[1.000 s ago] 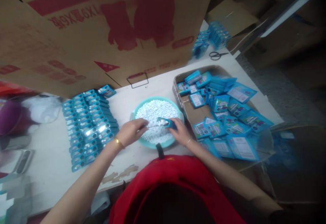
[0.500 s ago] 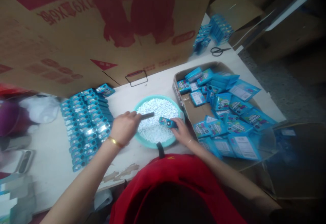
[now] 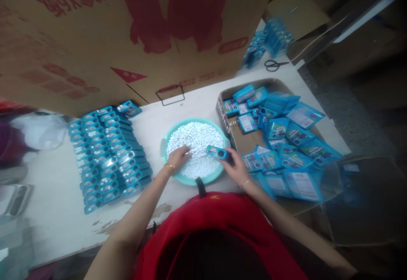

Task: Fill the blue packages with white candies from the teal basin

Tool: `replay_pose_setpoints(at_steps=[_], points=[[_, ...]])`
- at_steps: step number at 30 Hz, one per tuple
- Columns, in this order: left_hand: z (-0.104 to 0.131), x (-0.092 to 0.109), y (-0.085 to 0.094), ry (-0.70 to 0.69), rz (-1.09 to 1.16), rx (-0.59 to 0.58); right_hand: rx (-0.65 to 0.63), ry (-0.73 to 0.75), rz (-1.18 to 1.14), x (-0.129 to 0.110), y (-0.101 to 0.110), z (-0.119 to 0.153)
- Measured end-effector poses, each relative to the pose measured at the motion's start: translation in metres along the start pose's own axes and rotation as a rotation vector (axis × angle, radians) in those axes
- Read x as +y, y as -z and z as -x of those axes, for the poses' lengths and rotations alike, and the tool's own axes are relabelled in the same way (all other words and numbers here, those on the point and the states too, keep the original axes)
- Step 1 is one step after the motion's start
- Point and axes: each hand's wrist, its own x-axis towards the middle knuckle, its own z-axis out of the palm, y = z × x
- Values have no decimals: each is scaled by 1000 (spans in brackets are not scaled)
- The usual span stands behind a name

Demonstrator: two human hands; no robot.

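A round mint-green basin [image 3: 163,147] full of small white pieces [image 3: 199,144] stands on the white table. My left hand [image 3: 179,158] is over the left part of the basin, its fingertips at the white pieces; whatever lies between the fingers is too small to make out. My right hand [image 3: 234,165] holds a small blue box [image 3: 216,152] with a dark round spot, above the basin's right side. Rows of similar blue boxes [image 3: 110,155] stand to the left of the basin.
An open cardboard box [image 3: 224,121] with blue pouches [image 3: 280,127] stands at the right. Black scissors [image 3: 276,65] lie behind it near more blue boxes [image 3: 278,36]. A large printed carton [image 3: 104,38] rises along the back. A white plastic bag [image 3: 41,131] is at the far left.
The dark stick-like item that was in my left hand no longer shows, and that hand is now down at the white pieces. The blue box in my right hand has shifted slightly right.
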Motion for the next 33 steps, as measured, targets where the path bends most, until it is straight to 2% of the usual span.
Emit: replay_pose_setpoints(at_steps=[2, 4, 6, 8, 11, 14, 17, 20, 23, 25, 28, 31, 33], points=[[11, -8, 11, -33, 116, 29, 2, -37, -7, 1, 0, 2], [24, -13, 30, -90, 256, 89, 19, -50, 4, 1, -1, 2], [36, -11, 54, -144, 333, 140, 42, -30, 34, -2, -2, -1], [46, -2, 79, -192, 291, 147, 52, 24, 72, -6, -5, -5], [55, 21, 110, -303, 131, 108, 19, 135, 111, -11, -11, -11], [59, 51, 131, -365, -110, 43, -17, 210, 113, -16, -18, -15], [63, 88, 144, -312, -384, -25, -30, 243, 114, -20, -22, -16], [71, 123, 154, -263, -554, -50, -36, 256, 123, -21, -24, -15], [78, 136, 162, -274, -595, -41, -25, 253, 113, -18, -25, -14], [77, 122, 161, -244, -582, 1, -11, 245, 98, -15, -23, -14], [64, 73, 140, -105, -535, 24, 13, 212, 82, -11, -18, -14], [41, 24, 91, 44, -379, -68, 50, 147, 65, -9, -12, -14], [24, 11, 51, 73, -233, -100, 78, 108, 44, -8, -8, -15]])
